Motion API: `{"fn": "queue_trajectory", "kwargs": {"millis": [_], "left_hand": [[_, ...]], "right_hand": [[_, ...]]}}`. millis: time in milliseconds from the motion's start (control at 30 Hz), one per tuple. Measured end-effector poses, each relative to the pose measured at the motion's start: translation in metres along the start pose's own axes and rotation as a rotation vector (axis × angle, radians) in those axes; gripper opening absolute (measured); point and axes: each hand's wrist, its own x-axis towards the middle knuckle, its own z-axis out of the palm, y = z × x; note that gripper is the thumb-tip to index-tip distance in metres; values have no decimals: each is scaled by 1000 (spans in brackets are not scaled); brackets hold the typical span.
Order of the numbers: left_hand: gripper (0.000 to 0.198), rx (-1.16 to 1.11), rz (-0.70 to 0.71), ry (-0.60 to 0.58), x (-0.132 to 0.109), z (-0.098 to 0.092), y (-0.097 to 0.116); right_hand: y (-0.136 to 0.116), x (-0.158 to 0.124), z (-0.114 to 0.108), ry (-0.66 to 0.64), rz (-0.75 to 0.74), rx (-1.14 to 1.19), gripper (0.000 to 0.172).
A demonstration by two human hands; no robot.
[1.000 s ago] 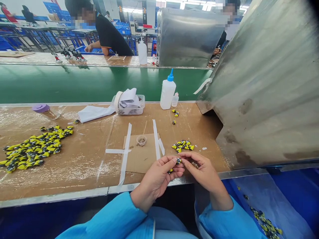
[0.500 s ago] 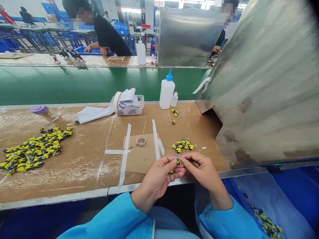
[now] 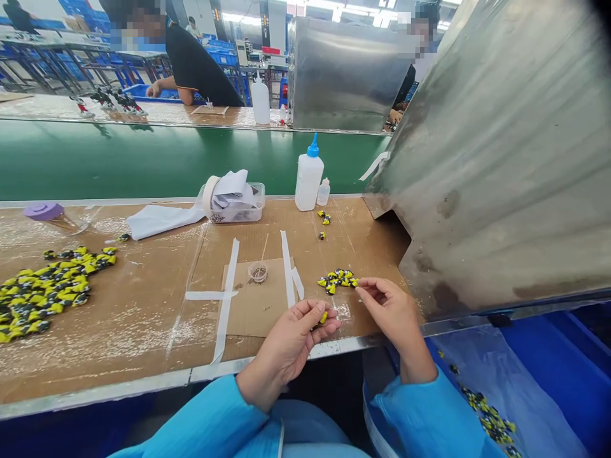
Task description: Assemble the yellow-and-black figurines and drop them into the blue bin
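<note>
A small yellow-and-black piece (image 3: 324, 317) is pinched by the closed fingers (image 3: 310, 312) of the left hand (image 3: 286, 340), just in from the front edge of the desk (image 3: 143, 337), and part of it is hidden by them. The right hand (image 3: 389, 312) has been drawn away from the left, where the two were pressed together a moment ago, so the piece is now held by one hand alone. The right hand is open, its fingers loosely curled, with nothing to be seen in them. A small heap of matching pieces (image 3: 337, 280) lies just beyond it, and a few more (image 3: 324, 219) are scattered further back. To the left are a sheet of cardboard (image 3: 252, 299), held by strips of white tape (image 3: 228, 305), and a small round dish (image 3: 258, 272). A much larger heap of pieces (image 3: 42, 292) is spread along the desk. Behind stand a glue bottle (image 3: 309, 179) and a plastic tub (image 3: 233, 207) with a tape roll and paper. More pieces (image 3: 487, 413) lie in a lined blue bin below the desk, on the right
</note>
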Motion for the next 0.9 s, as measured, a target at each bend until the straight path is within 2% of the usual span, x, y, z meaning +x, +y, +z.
{"fn": "queue_trajectory", "kwargs": {"millis": [67, 167, 333, 533, 667, 900], "left_hand": [[13, 8, -3, 16, 0, 1, 1], [17, 39, 30, 11, 1, 1, 0], [21, 17, 93, -7, 4, -2, -5], [19, -61, 82, -21, 1, -3, -5], [20, -50, 70, -38, 0, -5, -8], [28, 4, 107, 3, 2, -10, -13]], "right_hand": [[6, 1, -2, 35, 39, -1, 20], [-4, -6, -3, -64, 21, 124, 19], [-34, -23, 7, -200, -173, 155, 9], [-37, -25, 17, -178, -210, 115, 9], [-35, -27, 16, -177, -220, 82, 9], [-37, -33, 14, -157, -320, 45, 12]]}}
